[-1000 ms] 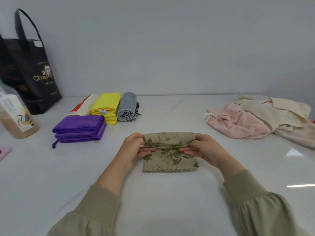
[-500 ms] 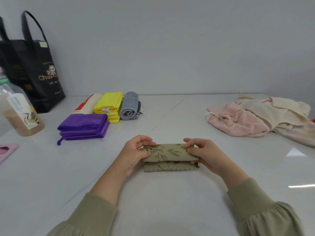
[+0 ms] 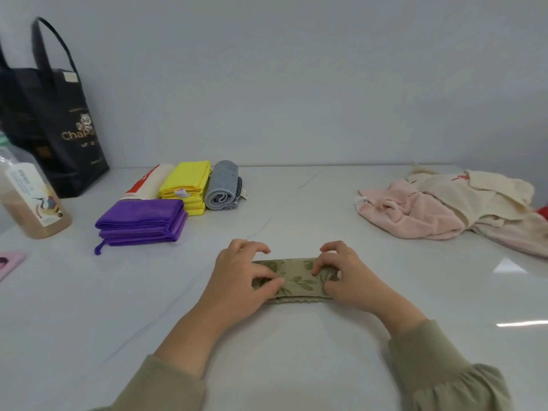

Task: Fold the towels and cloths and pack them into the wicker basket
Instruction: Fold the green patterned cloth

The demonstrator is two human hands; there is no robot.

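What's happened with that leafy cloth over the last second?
The left hand and right hand rolled the leaf-print cloth toward the person; its flat lower part is gone, leaving a narrow band. Both still grip its ends. The purple stack, yellow stack, grey roll and pink towel stayed put.

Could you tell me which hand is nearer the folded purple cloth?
Left. The left hand grips the left end of the leaf-print cloth, right of the purple cloth and closer to the camera; the right hand is on that cloth's other end, farther off.
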